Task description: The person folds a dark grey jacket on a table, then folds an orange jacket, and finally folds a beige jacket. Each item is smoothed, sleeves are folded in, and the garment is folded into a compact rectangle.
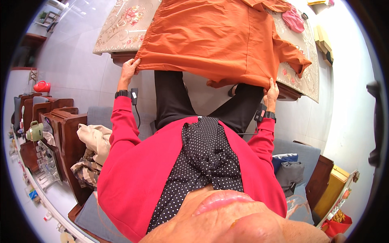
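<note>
An orange long garment [206,39] with a sleeve at its right lies spread over a table with a floral tablecloth [121,27]. Its near hem hangs past the table's front edge, above my black trousers. My left hand [130,70] pinches the hem's left corner between thumb and fingers. At the right corner of the same hem, my right hand [271,92] grips the cloth. The hem is stretched between both hands, and a fold of it droops near the middle right. Each wrist wears a black band with a small cabled device.
A pink cloth [293,19] lies on the table's far right. Folded grey clothing [290,174] rests on the sofa at my right, and beige clothing [96,142] at my left. A wooden cabinet [65,133] with a green jug [35,131] stands further left.
</note>
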### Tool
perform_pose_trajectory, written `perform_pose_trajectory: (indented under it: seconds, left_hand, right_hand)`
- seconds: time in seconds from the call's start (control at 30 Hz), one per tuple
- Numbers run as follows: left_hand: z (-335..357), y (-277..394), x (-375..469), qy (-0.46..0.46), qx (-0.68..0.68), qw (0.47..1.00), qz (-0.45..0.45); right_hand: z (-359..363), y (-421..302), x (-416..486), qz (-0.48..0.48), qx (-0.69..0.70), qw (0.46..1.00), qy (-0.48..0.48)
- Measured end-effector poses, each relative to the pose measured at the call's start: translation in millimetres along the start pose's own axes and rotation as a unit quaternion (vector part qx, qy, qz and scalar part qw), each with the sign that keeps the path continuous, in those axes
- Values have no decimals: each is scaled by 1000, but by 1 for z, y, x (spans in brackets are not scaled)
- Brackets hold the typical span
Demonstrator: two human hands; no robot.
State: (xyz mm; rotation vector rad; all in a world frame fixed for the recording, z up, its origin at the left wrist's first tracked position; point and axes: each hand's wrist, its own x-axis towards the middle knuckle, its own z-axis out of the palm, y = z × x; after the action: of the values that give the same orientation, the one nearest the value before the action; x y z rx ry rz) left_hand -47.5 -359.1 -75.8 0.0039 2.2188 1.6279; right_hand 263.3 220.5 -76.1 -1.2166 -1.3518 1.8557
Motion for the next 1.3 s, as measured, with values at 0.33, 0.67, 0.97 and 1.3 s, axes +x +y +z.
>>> perform_pose_trajectory:
  seconds: [0.33,0.67,0.97,1.3]
  left_hand:
    - [2,101,136,16,264,952,155]
    - [85,168,377,70,254,947,184]
    - [74,184,413,60,229,943,233]
    - [116,202,266,91,407,771,481]
  right_hand:
    - [-2,12,-2,-5,-28,999,-19]
    - [10,13,-7,-150,-92,984,41]
    - [28,4,-12,-149,-147,970,126]
    - [28,3,-14,-147,-119,978,94]
